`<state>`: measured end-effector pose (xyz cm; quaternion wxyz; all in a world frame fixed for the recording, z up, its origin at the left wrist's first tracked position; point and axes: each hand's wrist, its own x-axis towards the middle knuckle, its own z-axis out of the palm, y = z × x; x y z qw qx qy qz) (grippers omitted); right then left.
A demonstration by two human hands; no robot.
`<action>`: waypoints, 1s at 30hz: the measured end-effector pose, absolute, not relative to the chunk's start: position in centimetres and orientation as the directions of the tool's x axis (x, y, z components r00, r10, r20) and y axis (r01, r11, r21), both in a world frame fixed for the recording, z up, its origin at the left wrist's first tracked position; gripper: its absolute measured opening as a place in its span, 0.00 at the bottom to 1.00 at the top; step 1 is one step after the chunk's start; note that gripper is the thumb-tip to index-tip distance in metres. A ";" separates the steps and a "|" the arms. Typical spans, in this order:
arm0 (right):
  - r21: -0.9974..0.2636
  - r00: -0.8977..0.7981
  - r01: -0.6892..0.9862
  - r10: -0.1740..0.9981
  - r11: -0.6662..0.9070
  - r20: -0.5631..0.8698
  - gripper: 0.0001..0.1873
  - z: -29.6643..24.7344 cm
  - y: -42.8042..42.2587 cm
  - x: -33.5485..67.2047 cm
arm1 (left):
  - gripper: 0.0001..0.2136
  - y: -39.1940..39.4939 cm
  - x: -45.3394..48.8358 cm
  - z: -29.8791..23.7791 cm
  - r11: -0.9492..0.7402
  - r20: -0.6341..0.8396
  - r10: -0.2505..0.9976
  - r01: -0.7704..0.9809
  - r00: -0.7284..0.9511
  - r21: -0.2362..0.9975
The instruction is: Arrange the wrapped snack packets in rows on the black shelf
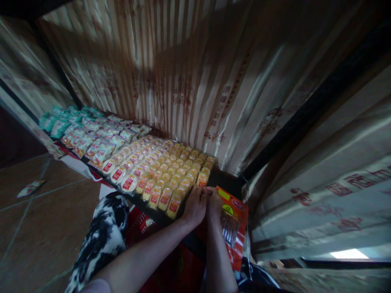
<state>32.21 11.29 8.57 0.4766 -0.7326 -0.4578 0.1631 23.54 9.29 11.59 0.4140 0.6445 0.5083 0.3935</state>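
Observation:
Both of my hands meet at the near right end of a low dark shelf (222, 179). My left hand (194, 206) is closed, its fingers curled down by the last row of small yellow-and-red snack packets (171, 179). Pressed against it, my right hand (214, 203) is also closed, at the top edge of a flat orange-red packet (236, 221) with a clear window that stands at the shelf's right end. What the fingers pinch is hidden between the two hands.
Rows of white-and-red packets (104, 150) and green packets (59, 122) fill the shelf toward the left. Striped printed sheeting (189, 73) hangs behind and to the right. A red basket (140, 221) sits under my arms. A loose packet (30, 188) lies on the tiled floor.

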 end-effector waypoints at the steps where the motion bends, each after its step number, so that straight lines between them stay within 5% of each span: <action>1: -0.849 0.525 0.509 0.833 -0.140 0.177 0.19 8.7 11.2 32.2 | 0.18 9.2 23.6 11.5 -0.152 0.097 0.980 0.334 0.176 0.930; 8: -0.859 0.496 0.487 0.860 -0.158 0.123 0.22 9.5 10.7 31.9 | 0.19 9.2 24.0 9.2 -0.229 0.172 0.967 0.354 0.186 0.907; 23: -0.828 0.552 0.555 0.777 -0.073 0.302 0.23 10.0 10.4 31.6 | 0.23 7.8 23.3 8.3 -0.305 0.259 0.951 0.367 0.170 0.879; 30: -0.918 0.563 0.377 0.817 -0.125 0.120 0.29 10.1 11.1 30.9 | 0.25 7.8 23.2 8.2 -0.326 0.267 0.942 0.365 0.202 0.872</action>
